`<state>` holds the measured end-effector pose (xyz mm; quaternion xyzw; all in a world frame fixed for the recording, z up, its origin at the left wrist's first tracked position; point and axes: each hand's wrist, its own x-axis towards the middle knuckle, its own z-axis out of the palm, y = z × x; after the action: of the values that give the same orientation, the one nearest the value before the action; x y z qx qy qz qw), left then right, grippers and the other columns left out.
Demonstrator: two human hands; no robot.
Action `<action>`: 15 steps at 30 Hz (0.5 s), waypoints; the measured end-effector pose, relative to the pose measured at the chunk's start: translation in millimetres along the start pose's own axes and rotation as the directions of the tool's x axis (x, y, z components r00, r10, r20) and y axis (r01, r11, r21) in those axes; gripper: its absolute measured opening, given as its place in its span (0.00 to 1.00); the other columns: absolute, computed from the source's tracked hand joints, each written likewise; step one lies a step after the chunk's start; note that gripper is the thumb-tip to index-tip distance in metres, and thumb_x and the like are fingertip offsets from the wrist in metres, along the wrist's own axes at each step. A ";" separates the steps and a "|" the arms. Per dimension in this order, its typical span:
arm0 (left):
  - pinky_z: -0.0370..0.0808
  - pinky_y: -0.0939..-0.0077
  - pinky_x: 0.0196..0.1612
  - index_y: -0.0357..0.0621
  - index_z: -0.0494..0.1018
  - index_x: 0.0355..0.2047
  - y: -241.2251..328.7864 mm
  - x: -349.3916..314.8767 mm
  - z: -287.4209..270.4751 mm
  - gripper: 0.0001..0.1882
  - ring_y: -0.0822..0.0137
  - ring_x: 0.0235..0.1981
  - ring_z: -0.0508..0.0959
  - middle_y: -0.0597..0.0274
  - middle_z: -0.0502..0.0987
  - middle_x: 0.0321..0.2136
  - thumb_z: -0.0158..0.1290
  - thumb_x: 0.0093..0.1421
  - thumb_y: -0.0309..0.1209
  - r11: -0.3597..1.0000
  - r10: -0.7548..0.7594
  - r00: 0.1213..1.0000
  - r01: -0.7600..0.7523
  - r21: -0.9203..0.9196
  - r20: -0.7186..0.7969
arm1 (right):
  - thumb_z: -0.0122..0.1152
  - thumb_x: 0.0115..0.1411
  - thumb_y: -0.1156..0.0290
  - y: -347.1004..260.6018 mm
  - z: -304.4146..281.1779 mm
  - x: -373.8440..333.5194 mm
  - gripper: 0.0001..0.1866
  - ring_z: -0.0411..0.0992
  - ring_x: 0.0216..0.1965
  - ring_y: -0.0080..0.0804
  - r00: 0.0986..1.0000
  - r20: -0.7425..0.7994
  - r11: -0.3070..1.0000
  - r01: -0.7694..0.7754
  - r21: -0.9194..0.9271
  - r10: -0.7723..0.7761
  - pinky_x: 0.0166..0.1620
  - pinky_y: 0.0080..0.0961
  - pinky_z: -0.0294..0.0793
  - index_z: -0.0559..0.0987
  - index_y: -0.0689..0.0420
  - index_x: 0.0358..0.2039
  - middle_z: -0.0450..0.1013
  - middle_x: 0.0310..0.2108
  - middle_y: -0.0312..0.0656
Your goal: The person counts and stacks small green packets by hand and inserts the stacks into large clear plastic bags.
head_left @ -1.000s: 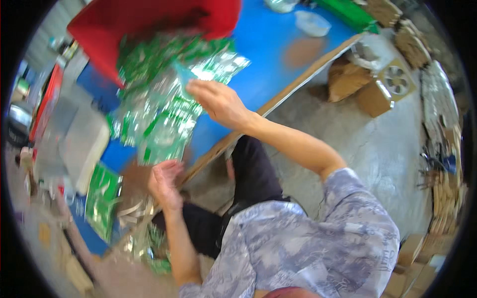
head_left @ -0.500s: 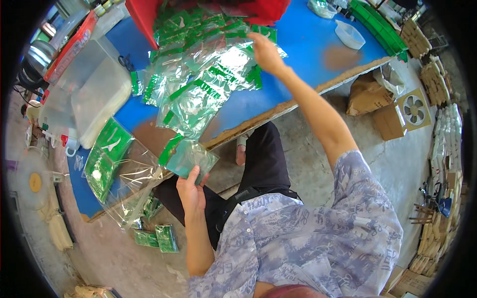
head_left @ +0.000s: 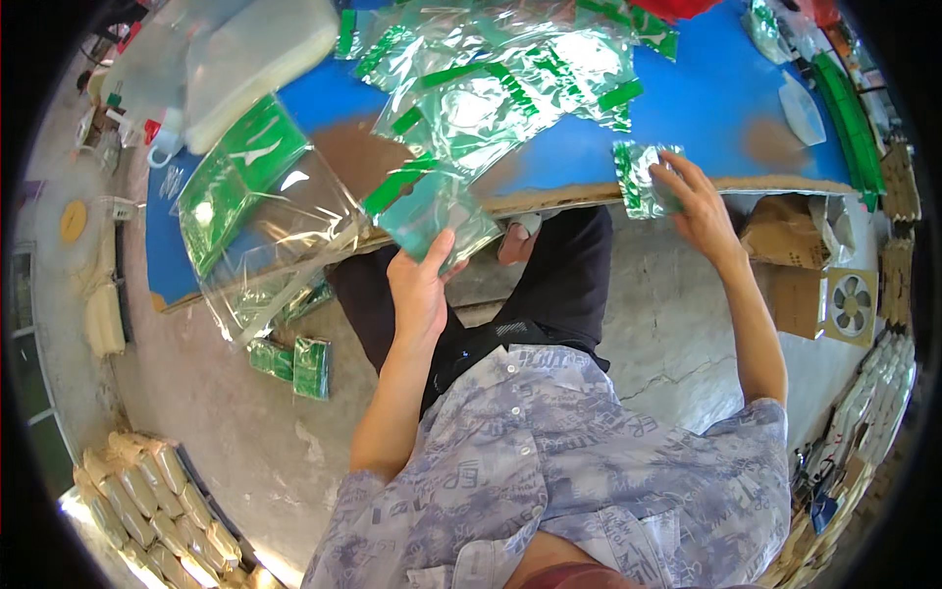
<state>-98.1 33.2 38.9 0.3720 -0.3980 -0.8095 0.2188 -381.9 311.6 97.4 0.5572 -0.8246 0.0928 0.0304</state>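
Note:
My left hand (head_left: 417, 294) is closed on a clear plastic packet with a green header (head_left: 437, 211), thumb on top, held near the table's front edge. To the right, my right hand (head_left: 702, 211) pinches a small clear-and-green packet (head_left: 638, 182) by its right side, over the same edge. Beyond both hands lies a heap of shiny clear packets with green strips (head_left: 510, 93) on the blue table (head_left: 706, 113). Left of my left hand, a large clear bag with a green top (head_left: 255, 162) hangs partly over the edge.
A translucent plastic bin (head_left: 245, 69) stands at the table's far left. On the right are a clear tray (head_left: 803, 110) and a green crate (head_left: 849, 133). Cardboard boxes (head_left: 795, 299) sit on the floor at right. Green packs (head_left: 311, 368) lie on the floor at left.
My right hand has come back from the heap toward the table's front edge, bringing a small packet. My left hand keeps its packet. The whole view has shifted, leaving the red bin mostly out of frame.

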 end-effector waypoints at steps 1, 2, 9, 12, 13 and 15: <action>0.80 0.71 0.39 0.40 0.76 0.48 -0.7 1.2 1.8 0.15 0.72 0.40 0.80 0.64 0.80 0.43 0.60 0.62 0.31 1.000 0.001 1.000 -0.001 0.004 -0.015 | 0.63 0.61 0.73 -4.6 -2.0 1.4 0.25 0.67 0.60 0.47 1.000 0.003 1.000 0.009 0.012 -0.009 0.59 0.38 0.68 0.72 0.57 0.59 0.69 0.58 0.52; 0.80 0.71 0.41 0.38 0.75 0.48 0.2 1.2 3.5 0.15 0.71 0.40 0.80 0.62 0.80 0.43 0.59 0.63 0.31 1.000 0.019 1.000 -0.019 0.005 0.015 | 0.60 0.62 0.76 -11.0 -3.0 4.6 0.21 0.71 0.55 0.43 0.980 -0.151 0.973 -0.096 0.212 0.130 0.56 0.33 0.70 0.74 0.57 0.57 0.73 0.53 0.50; 0.81 0.65 0.47 0.37 0.71 0.52 -6.1 -12.8 5.2 0.17 0.67 0.44 0.80 0.59 0.79 0.47 0.50 0.69 0.37 0.995 0.092 0.988 -0.095 0.020 0.128 | 0.55 0.63 0.75 -145.4 3.8 82.4 0.08 0.77 0.37 0.50 0.909 -0.205 0.788 -0.183 0.588 0.363 0.43 0.39 0.76 0.79 0.63 0.40 0.78 0.36 0.52; 0.74 0.58 0.56 0.45 0.63 0.61 -0.9 -26.5 11.9 0.29 0.68 0.56 0.73 0.64 0.71 0.58 0.42 0.71 0.54 0.972 0.078 0.976 -0.029 -0.233 0.202 | 0.52 0.62 0.72 -201.0 48.9 105.2 0.10 0.74 0.42 0.57 0.965 -0.261 0.883 0.105 0.457 0.020 0.46 0.46 0.73 0.78 0.65 0.36 0.76 0.38 0.56; 0.75 0.63 0.54 0.46 0.66 0.59 -3.7 -28.2 10.7 0.24 0.69 0.54 0.75 0.65 0.73 0.56 0.47 0.71 0.47 0.965 0.039 0.990 -0.002 -0.263 0.134 | 0.51 0.61 0.72 -214.2 51.9 106.6 0.11 0.73 0.44 0.57 0.953 -0.297 0.880 0.190 0.435 -0.059 0.47 0.46 0.73 0.78 0.66 0.34 0.76 0.39 0.57; 0.78 0.69 0.50 0.44 0.69 0.56 -6.2 -22.4 8.6 0.18 0.69 0.50 0.77 0.65 0.76 0.51 0.51 0.70 0.38 0.999 0.027 0.996 -0.023 -0.047 0.088 | 0.47 0.62 0.74 -218.7 52.3 109.8 0.15 0.73 0.44 0.55 0.934 -0.321 0.892 0.274 0.360 -0.158 0.49 0.44 0.73 0.78 0.69 0.44 0.74 0.47 0.59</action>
<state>-91.1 55.6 46.9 0.3255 -0.3932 -0.8314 0.2196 -218.4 122.5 89.0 0.6215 -0.7075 0.3335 0.0440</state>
